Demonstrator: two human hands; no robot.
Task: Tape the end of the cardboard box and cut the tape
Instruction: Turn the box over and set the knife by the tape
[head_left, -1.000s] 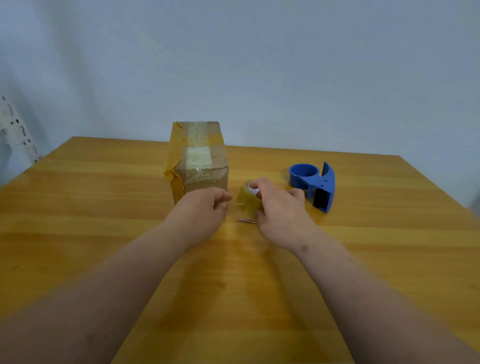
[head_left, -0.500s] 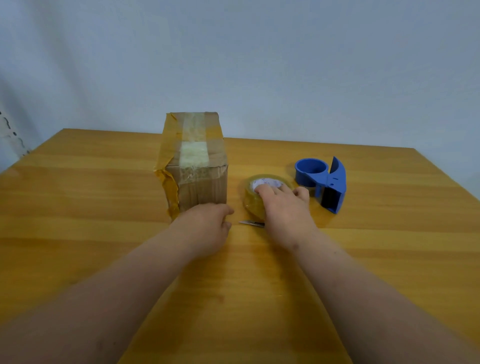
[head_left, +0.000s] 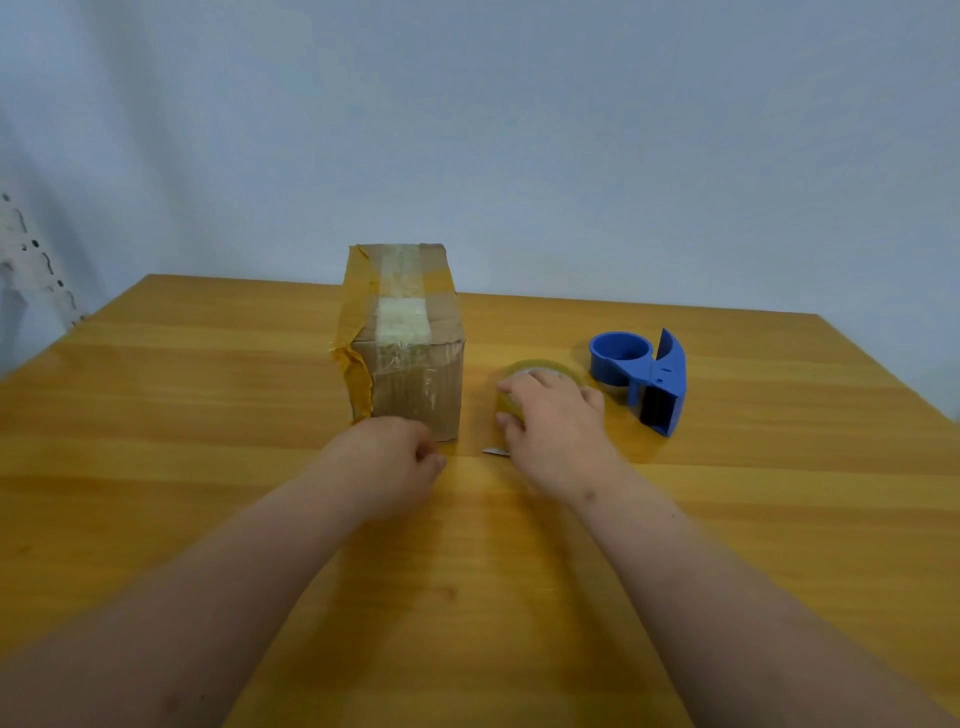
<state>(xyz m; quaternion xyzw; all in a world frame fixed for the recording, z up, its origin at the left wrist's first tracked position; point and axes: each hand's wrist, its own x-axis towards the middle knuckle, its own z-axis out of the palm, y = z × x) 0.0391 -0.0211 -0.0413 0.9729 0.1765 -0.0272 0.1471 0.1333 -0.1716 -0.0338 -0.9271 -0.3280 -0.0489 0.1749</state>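
Note:
A brown cardboard box (head_left: 415, 384) stands upright on the wooden table (head_left: 208, 415), with old yellowish and clear tape over its top and left edge. My left hand (head_left: 395, 457) is at the foot of the box's near face, fingers curled shut; no tape strip shows in them. A yellowish tape roll (head_left: 540, 371) lies flat to the right of the box. My right hand (head_left: 556, 415) lies over the roll and grips its near side. A small metallic tip (head_left: 496, 452) pokes out beside my right hand.
A blue plastic tape dispenser (head_left: 649, 382) with no roll in it stands just right of the tape roll. A plain pale wall rises behind the table's far edge. Something white and perforated (head_left: 31, 270) shows at the far left.
My right hand has laid the tape roll flat on the table from a raised, tilted hold. My left hand has dropped toward the bottom of the box. The view has tilted slightly.

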